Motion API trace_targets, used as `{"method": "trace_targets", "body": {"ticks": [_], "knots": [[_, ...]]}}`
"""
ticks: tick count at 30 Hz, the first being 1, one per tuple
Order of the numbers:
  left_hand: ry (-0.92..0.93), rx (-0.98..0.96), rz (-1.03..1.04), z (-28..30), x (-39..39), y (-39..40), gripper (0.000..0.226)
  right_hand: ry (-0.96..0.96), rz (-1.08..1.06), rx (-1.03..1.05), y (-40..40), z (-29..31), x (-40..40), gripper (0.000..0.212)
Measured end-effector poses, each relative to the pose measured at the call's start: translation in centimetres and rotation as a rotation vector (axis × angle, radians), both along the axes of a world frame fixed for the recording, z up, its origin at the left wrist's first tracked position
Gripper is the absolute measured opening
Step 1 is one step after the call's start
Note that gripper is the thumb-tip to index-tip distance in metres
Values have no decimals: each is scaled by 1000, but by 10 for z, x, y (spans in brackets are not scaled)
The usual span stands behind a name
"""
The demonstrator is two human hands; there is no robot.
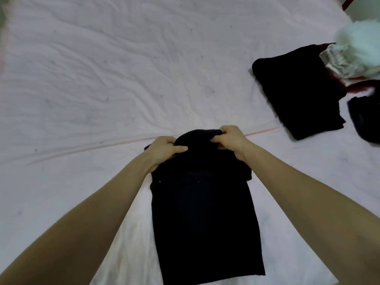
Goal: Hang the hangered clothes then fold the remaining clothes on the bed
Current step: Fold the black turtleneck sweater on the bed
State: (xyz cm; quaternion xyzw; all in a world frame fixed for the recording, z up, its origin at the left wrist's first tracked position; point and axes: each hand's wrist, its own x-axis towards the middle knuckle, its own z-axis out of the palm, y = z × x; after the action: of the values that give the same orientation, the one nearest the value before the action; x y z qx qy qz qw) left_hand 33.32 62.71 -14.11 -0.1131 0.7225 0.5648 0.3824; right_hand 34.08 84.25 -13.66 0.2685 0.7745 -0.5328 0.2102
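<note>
Right now my left hand (164,150) and right hand (230,141) each pinch the far edge of the black garment (203,219) lying on the bed (102,79); uneven pulling could skew the fold, I'd judge.

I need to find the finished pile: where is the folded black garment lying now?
In the head view, the folded black garment lies on the bed at the right, beside the mixed clothes heap.
</note>
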Motion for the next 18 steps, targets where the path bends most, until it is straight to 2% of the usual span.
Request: {"method": "trace_targets", "body": {"ticks": [2,4,6,8,9,10,11,13,14,15,16,17,18], "knots": [[151,-141,48,4,-12,3,13,70,-11,158,0,5,-18,25],[383,-307,85,12,-28,5,7,145,84,460,0,13,-29,17],[606,-575,-74,20,-39,5,12,169,208,729,-5,19,-31,14],[727,-844,-296,29,-44,10,19,180,258,836,-11,23,-34,11],[729,-894,-307,29,-44,14,20,171,228,802,-14,22,-35,11],[679,-858,-237,30,-47,19,17,161,161,713,-15,24,-38,16],[555,-720,-75,30,-48,24,13,148,93,587,-15,27,-41,22],[182,-325,333,31,-53,28,8,128,15,332,-14,35,-42,28],[21,-174,494,31,-53,26,7,114,-15,211,-13,40,-40,30],[-77,-102,575,31,-52,24,8,103,-53,91,-13,42,-38,32],[-101,-97,574,32,-49,21,11,97,-74,-4,-14,45,-34,36],[-31,-145,491,33,-44,19,13,111,-68,-56,-14,46,-31,40],[133,-235,354,34,-37,16,12,165,-26,-47,-13,45,-26,43]]}}
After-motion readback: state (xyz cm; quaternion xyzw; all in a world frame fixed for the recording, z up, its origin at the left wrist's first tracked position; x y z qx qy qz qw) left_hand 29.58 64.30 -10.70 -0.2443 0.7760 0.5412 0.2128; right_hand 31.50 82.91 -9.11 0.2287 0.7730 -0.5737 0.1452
